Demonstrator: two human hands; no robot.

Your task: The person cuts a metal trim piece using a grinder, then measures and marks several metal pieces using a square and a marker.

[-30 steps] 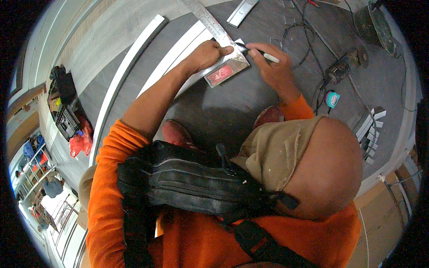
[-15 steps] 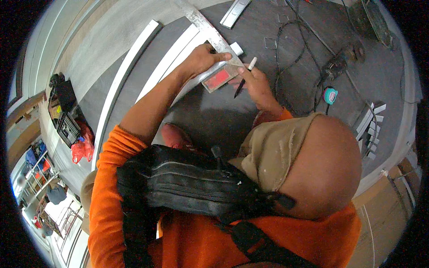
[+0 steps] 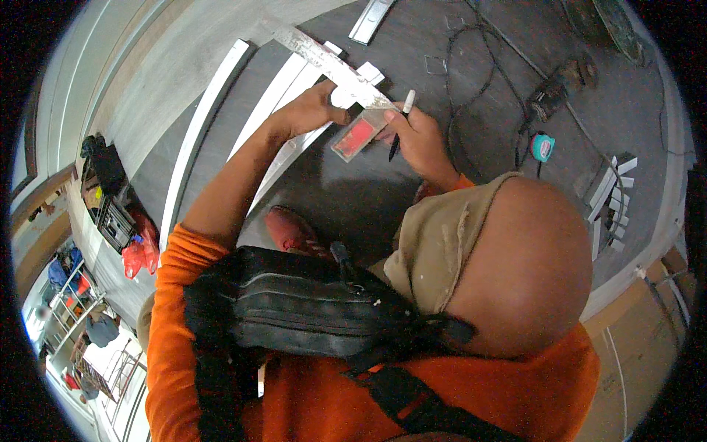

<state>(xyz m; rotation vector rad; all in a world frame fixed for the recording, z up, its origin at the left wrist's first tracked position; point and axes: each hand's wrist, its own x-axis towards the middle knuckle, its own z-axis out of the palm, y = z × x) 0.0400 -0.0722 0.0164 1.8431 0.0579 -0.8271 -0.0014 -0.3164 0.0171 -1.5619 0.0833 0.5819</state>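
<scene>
My right hand is closed on the corner of a try square, a worn metal blade with a red-patched handle block. Between the same fingers sits a black marker with a white end. The square's blade lies slantwise across long white strips that run from near my left forearm toward the far side. My left hand is wrapped over a white strip just left of the square's handle, its thumb beside the blade. Its fingertips are partly hidden.
Another long white strip lies to the left, and a short metal piece at the far side. On the right are a teal tape measure, a corded power tool, looping cable and several white offcuts. My red shoe is below.
The try square has turned, its far blade end swinging left and nearer. My left hand has shifted left, and its thumb has come off the blade. The right hand keeps square and marker.
</scene>
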